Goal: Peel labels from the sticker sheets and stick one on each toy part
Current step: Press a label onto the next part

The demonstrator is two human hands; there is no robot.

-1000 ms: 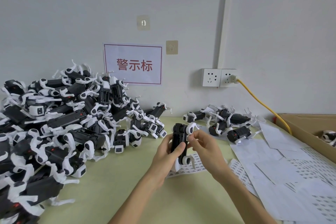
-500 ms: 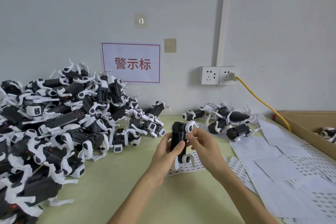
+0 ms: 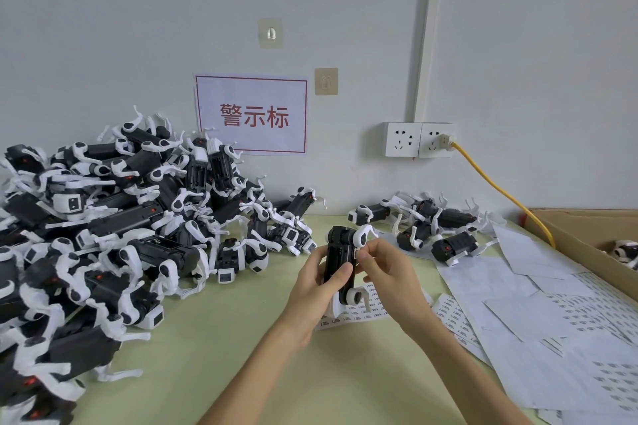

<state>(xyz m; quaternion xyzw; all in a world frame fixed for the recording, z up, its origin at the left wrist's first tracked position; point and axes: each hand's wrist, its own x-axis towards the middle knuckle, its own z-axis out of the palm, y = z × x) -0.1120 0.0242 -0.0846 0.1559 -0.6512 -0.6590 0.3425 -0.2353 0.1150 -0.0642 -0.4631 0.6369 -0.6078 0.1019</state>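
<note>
My left hand (image 3: 312, 290) grips a black and white toy part (image 3: 340, 257) upright above the table, thumb across its front. My right hand (image 3: 386, 272) pinches a small white label against the part's upper right side. Under my hands lies a sticker sheet (image 3: 355, 312) with rows of small labels. A big heap of toy parts (image 3: 114, 217) fills the left of the table. A smaller group of toy parts (image 3: 431, 228) lies at the back right.
Several used and full sticker sheets (image 3: 552, 321) cover the right side of the table. A cardboard box (image 3: 593, 238) stands at the far right with a toy part inside. A yellow cable (image 3: 500, 190) runs from the wall socket (image 3: 419, 140) down behind the box.
The view has tilted slightly. My hands and the held toy part stay almost in place, my right fingers still at the part's upper side.
</note>
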